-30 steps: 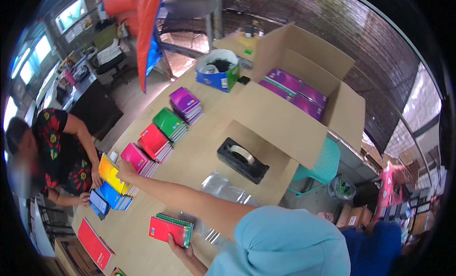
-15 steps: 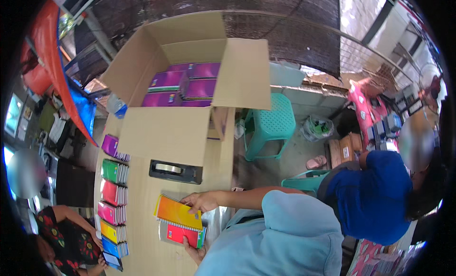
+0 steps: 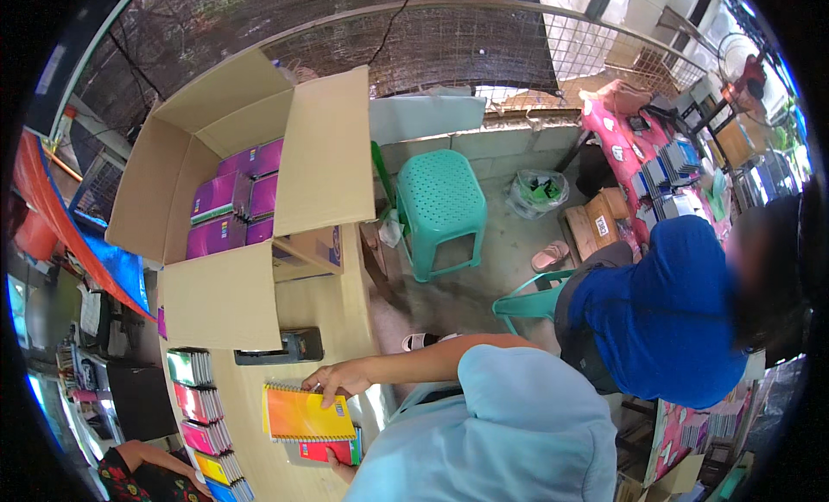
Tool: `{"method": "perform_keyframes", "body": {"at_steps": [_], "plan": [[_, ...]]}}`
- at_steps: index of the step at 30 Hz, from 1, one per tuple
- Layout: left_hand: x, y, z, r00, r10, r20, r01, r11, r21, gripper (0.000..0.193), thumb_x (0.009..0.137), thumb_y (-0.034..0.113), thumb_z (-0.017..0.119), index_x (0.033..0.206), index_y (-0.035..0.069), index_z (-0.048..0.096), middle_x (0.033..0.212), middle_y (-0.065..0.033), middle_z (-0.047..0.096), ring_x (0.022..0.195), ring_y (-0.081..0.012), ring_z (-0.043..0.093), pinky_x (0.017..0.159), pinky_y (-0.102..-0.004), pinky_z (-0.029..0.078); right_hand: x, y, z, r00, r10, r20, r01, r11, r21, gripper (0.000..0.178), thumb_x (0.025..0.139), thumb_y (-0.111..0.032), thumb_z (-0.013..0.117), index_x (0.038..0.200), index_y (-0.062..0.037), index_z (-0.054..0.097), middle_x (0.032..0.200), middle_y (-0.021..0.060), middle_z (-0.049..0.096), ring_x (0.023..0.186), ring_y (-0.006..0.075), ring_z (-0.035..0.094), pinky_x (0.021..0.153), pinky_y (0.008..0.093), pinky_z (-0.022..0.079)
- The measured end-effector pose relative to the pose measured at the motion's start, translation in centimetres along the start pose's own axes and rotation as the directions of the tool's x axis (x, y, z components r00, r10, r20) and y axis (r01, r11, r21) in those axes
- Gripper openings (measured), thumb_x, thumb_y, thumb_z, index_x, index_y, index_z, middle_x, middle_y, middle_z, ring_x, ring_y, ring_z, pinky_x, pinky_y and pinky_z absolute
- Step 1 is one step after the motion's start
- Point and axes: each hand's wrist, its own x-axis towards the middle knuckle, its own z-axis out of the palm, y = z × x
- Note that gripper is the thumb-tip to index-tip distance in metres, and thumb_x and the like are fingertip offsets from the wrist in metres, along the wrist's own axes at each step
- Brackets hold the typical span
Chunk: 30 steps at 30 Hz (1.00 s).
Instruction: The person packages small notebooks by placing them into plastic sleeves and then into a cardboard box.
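My right hand (image 3: pixel 341 379) grips the upper edge of a yellow-orange spiral notebook (image 3: pixel 304 413), thumb on its cover and other fingers behind. Below it, my left hand (image 3: pixel 343 469) is closed on a red notebook (image 3: pixel 318 451) with a green one (image 3: pixel 356 447) beside it, both partly covered by the yellow notebook. Both hands are over the light wooden table (image 3: pixel 259 480). Along the table's left side runs a row of notebook stacks: green (image 3: pixel 188 366), red (image 3: pixel 195 402), pink (image 3: pixel 204 435), yellow (image 3: pixel 216 467) and blue (image 3: pixel 226 491).
An open cardboard box (image 3: pixel 220 308) with purple notebooks (image 3: pixel 216 195) stands at the table's far end, a black tape dispenser (image 3: pixel 281 347) near its flap. To the right are a green stool (image 3: pixel 443 195) and a person in blue (image 3: pixel 656 321). Another person's arm (image 3: pixel 160 463) is at lower left.
The view has turned rightward, so box and table sit further left. My right hand still grips the yellow notebook and my left the red one, the yellow still overlapping it.
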Motion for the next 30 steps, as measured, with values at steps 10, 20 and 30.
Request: {"method": "perform_keyframes", "body": {"at_steps": [10,20,30], "plan": [[-0.5,0.2,1.5,0.999,-0.011,0.041,0.011,1.000,0.019,0.049,0.090,0.038,0.065,0.123,0.004,0.055,0.116,-0.0106,0.065,0.097,-0.0245,0.065,0.078,-0.0391,0.056,-4.2,-0.8,-2.0,0.988,-0.150,-0.031,0.075,0.650,-0.757,0.061,0.076,-0.011,0.076,0.129,0.0010,0.049,0.121,0.0132,0.060,0.118,0.0270,0.056,0.099,0.0397,0.046],[0.0,-0.5,-3.1,1.000,-0.019,0.018,0.021,0.991,-0.132,0.048,0.091,0.036,0.065,0.123,0.002,0.056,0.120,-0.0117,0.063,0.103,-0.0257,0.063,0.082,-0.0412,0.056,-63.8,6.6,-11.2,-0.214,-0.301,-0.929,-0.506,0.848,-0.158,0.023,0.086,-0.017,0.066,0.105,-0.0038,0.070,0.101,0.0141,0.071,0.092,0.0252,0.069,0.077,0.0413,0.055],[-1.0,-0.5,2.2,0.977,0.174,0.123,-0.135,0.952,-0.275,0.040,0.090,0.019,0.064,0.125,0.003,0.052,0.115,-0.0114,0.065,0.104,-0.0250,0.064,0.094,-0.0402,0.051,-36.0,-4.5,-10.3,0.466,-0.408,-0.785,-0.870,-0.049,-0.491,0.038,0.073,-0.015,0.061,0.109,-0.0018,0.066,0.105,0.0221,0.068,0.098,0.0379,0.066,0.085,0.0474,0.052]]}}
